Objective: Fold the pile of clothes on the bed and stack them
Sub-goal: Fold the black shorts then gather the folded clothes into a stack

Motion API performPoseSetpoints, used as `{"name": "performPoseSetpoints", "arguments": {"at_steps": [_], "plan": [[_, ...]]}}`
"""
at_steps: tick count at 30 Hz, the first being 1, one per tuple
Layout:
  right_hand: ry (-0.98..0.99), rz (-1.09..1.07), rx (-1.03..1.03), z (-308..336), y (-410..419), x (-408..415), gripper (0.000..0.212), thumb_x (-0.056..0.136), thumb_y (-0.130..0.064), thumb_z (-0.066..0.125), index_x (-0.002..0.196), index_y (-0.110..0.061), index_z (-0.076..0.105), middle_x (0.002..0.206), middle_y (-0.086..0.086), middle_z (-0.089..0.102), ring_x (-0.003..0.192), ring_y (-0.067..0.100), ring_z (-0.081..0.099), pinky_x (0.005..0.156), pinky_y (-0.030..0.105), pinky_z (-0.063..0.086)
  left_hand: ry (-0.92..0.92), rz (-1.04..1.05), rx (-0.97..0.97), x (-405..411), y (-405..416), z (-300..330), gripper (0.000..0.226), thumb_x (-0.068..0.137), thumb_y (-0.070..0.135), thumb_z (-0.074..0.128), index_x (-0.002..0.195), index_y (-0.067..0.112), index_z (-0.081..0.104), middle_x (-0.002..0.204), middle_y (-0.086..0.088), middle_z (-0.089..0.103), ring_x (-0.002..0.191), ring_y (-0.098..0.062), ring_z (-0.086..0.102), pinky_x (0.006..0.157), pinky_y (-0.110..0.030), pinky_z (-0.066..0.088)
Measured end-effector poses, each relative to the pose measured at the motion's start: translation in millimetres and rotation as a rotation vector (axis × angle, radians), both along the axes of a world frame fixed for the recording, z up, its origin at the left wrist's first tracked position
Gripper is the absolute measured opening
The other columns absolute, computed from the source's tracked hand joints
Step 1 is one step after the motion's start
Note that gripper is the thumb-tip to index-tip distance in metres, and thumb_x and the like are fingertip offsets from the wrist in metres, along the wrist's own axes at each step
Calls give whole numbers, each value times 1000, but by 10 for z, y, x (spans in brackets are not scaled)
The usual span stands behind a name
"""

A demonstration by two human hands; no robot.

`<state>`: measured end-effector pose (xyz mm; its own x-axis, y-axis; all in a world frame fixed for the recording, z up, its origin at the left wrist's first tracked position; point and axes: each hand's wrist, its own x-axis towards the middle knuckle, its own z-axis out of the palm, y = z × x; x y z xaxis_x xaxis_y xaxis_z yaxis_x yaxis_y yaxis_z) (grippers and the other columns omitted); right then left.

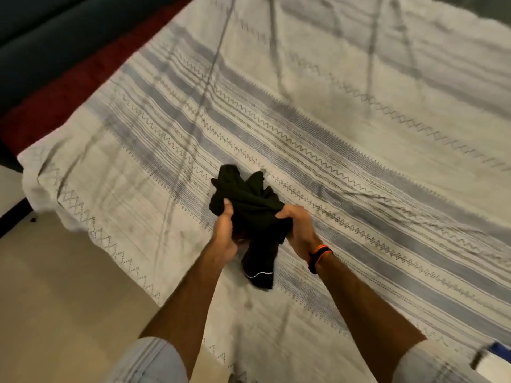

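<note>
Bedroom corner, seen from above, with much motion blur. Left hand (225, 233) curled around the near-left side of a dark garment (250, 205), thumb on top of the cloth. Right hand (297, 225) gripping the same garment on its right side, fingers folded over the edge. Both hands close together, with the bunched cloth between them and a little beyond them, lifted just over the bed (359, 134); hard to tell whether the far part touches the sheet. Long axis of the bundle roughly from the far end toward the person: crumpled lobes past the fingertips, and one narrow part hanging down between the wrists, ending in a thin pale line of trim. Neither hand clearly nearer; each one holding its own side. Probably the next step needs the hands to go apart, to open the garment flat on the sheet beyond them. Cloth soft, matt, very dark green or black, with deep folds and no clear shape.

Around the right wrist, a black and orange band (319, 254). Under and beyond the hands, a cream bedsheet (276, 111) with blue-grey stripes and zigzag rows, a little wrinkled. Left of the hands, pale floor (55, 286). No other clothes or finished stack in view.
</note>
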<state>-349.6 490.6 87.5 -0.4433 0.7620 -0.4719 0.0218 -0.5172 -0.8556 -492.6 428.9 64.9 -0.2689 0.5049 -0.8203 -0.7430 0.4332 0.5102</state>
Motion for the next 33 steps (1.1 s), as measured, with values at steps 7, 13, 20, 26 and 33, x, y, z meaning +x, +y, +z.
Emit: {"name": "performPoseSetpoints", "arguments": {"at_steps": [7, 13, 20, 26, 33], "plan": [[22, 273, 109, 788, -395, 460, 38, 58, -26, 70, 76, 7, 67, 74, 6, 69, 74, 24, 65, 66, 24, 52, 68, -124, 34, 241, -73, 954, 39, 87, 13, 59, 124, 2, 63, 120, -22, 66, 108, -36, 64, 86, -44, 56], [-313, 214, 208, 1206, -614, 930, 49, 85, -62, 62, 85, -13, 69, 81, 3, 74, 73, 15, 65, 74, 33, 54, 125, -189, 208, 730, -328, 1704, 21, 71, -1, 46, 79, 1, 65, 83, -10, 68, 81, -28, 61, 80, -36, 50], [-88, -134, -22, 1988, -794, 1506, 58, 83, -68, 59, 114, -20, 64, 107, 0, 67, 102, 22, 64, 89, 43, 56, 391, -453, 323, 1490, -678, 2340, 44, 64, -14, 59, 106, -1, 66, 104, -13, 71, 94, -29, 66, 78, -33, 53], [-115, -200, -8, 2250, -933, 1913, 26, 91, -26, 68, 113, -12, 66, 109, 5, 72, 96, 20, 66, 87, 43, 56, 500, -522, 409, 1939, -1026, 2602, 50, 72, -8, 76, 115, 13, 62, 110, -3, 70, 96, -15, 66, 69, -22, 52], [319, -315, 8, 2624, -994, 2143, 21, 94, -7, 56, 112, -4, 66, 117, 14, 70, 112, 29, 65, 106, 45, 45, 527, -639, 271, 1957, -1382, 2582, 75, 71, 45, 83, 134, 18, 51, 132, -3, 60, 121, -26, 55, 106, -47, 44]]}}
